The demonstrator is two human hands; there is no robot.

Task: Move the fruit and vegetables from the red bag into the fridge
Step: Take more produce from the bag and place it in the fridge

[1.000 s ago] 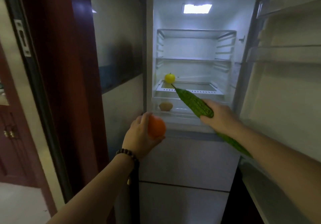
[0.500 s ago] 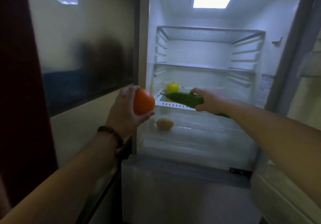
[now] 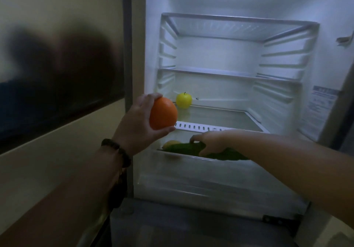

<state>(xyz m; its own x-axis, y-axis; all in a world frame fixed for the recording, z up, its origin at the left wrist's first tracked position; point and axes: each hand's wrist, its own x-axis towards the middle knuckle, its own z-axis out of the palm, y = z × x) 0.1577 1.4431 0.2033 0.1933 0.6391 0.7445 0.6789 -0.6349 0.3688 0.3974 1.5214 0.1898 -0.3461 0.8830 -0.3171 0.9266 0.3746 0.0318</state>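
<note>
A: Fridge [image 3: 287, 55] open, interior light on. Where is the long green vegetable?

B: Bitter gourd [image 3: 183, 148] lies in the clear drawer [image 3: 191, 174] at the bottom of the compartment, just behind the drawer's front lip. Long axis near horizontal, running left to right across the drawer, right end slightly lower in the picture. One end points toward the left wall. The far right part is hidden behind the forearm, so I cannot see that tip.

A: Right hand?

B: Right hand [image 3: 208, 143] reaches into the drawer, palm down, curled over the gourd around its middle. Fingers wrap the top, thumb underneath. Gripping it.

A: Anything beside the gourd?

B: A yellowish fruit [image 3: 171, 142] at the drawer's left end, touching or just behind the gourd's left end; too dim to name it.

A: Left hand?

B: Left hand [image 3: 138, 124] is raised in front of the fridge's left edge, closed around an orange [image 3: 163, 112]. Fingers over the top, thumb under. Dark beaded bracelet [image 3: 116, 150] on that wrist.

A: Shelves?

B: A yellow apple [image 3: 183, 100] stands upright, stem up, at the back left of the glass shelf [image 3: 229, 118] directly above the drawer. The orange overlaps the shelf's front left corner in view but is held in the air in front of it.
</note>
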